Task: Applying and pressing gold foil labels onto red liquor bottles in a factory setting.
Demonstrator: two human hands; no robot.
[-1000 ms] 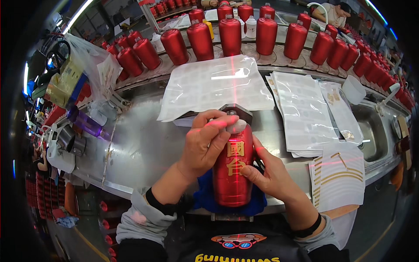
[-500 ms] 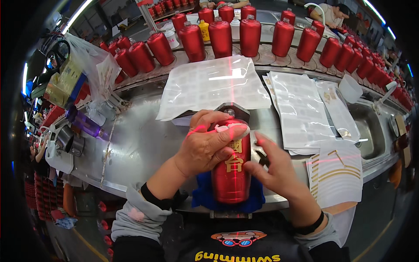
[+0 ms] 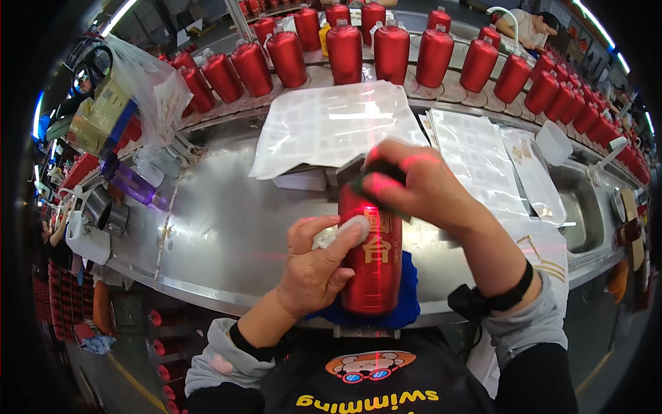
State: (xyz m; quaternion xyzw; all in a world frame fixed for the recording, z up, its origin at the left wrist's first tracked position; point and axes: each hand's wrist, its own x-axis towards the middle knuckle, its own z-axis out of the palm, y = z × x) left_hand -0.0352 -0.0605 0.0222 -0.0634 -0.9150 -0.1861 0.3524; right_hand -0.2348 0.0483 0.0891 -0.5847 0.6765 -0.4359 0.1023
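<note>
A glossy red bottle (image 3: 371, 290) with gold lettering lies in front of me, its base toward me on a blue cloth (image 3: 408, 293). My left hand (image 3: 314, 265) is closed beside its left side, with a crumpled white wipe (image 3: 328, 238) pinched in the fingers and the thumb reaching to the lettering. Over the neck end, my right hand (image 3: 431, 183) grips a dark, flat object (image 3: 383, 174), blurred by motion; its kind cannot be made out. That hand hides the bottle's neck. Red light lines cross the bottle and my right hand.
White transfer sheets (image 3: 331, 124) lie behind the bottle, with another stack (image 3: 476, 159) to the right. Beyond runs a curved conveyor (image 3: 441, 90) carrying several red bottles. A sink (image 3: 583, 214) is at far right, a purple water bottle (image 3: 131, 183) at left. Another person (image 3: 527, 31) sits at back right.
My right hand has risen from beside the bottle to its neck end and now holds the dark object. My left hand has drawn back toward me with the wipe. Conveyor bottles have shifted.
</note>
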